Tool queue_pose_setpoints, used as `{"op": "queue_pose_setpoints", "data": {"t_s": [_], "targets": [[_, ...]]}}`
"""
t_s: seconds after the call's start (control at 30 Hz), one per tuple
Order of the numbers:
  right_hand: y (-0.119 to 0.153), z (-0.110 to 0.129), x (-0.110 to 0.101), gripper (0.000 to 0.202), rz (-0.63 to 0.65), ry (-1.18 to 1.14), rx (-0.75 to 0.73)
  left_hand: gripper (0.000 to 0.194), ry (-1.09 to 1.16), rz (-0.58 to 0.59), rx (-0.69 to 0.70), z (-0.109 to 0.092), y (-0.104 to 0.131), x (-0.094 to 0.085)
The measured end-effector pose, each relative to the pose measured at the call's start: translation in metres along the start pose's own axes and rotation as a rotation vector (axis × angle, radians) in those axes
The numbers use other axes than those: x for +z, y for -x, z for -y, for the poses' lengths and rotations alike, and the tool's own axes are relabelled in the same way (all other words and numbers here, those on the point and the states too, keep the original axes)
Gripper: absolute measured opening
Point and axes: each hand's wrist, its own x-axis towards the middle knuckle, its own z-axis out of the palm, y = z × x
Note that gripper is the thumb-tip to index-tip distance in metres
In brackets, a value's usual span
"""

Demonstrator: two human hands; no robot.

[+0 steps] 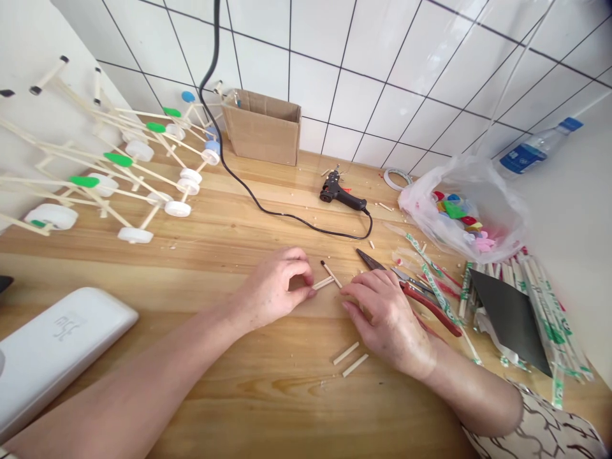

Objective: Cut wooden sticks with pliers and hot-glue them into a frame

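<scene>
In the head view, my left hand (275, 290) pinches the end of a short wooden stick (324, 284) between thumb and fingertips. My right hand (387, 312) is closed at the near end of a black-tipped wooden stick (331, 273), its fingertips partly hiding that end. The two sticks meet at an angle just above the wooden table. Two more cut stick pieces (345, 353) lie side by side below my right hand. Red-handled pliers (433, 309) rest beside and partly behind the right hand.
A black glue gun (342, 191) lies near the wall, its cord (258, 203) looping across the table. Wheeled stick frames (143, 172) and a cardboard box (265, 134) stand at the back left. Wrapped chopsticks (545, 306) and a plastic bag (507, 210) of bottle caps sit right.
</scene>
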Motion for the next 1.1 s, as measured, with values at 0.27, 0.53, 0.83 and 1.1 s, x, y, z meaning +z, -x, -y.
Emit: {"op": "queue_pose_setpoints", "data": {"t_s": [0.27, 0.53, 0.83, 1.1], "targets": [[-0.006, -0.005, 0.004, 0.019, 0.019, 0.058, 0.036, 0.008, -0.018, -0.005, -0.004, -0.003, -0.001, 0.0], [-0.009, -0.003, 0.004, 0.02, 0.026, 0.063, 0.046, 0.011, -0.084, -0.073, 0.143, 0.002, 0.001, 0.006], [-0.01, -0.003, 0.004, 0.02, 0.025, 0.06, 0.042, 0.017, -0.228, -0.072, 0.219, -0.007, 0.002, 0.01], [-0.011, -0.003, 0.005, 0.019, 0.024, 0.07, 0.039, 0.016, -0.233, -0.075, 0.227, -0.006, 0.003, 0.013]]}}
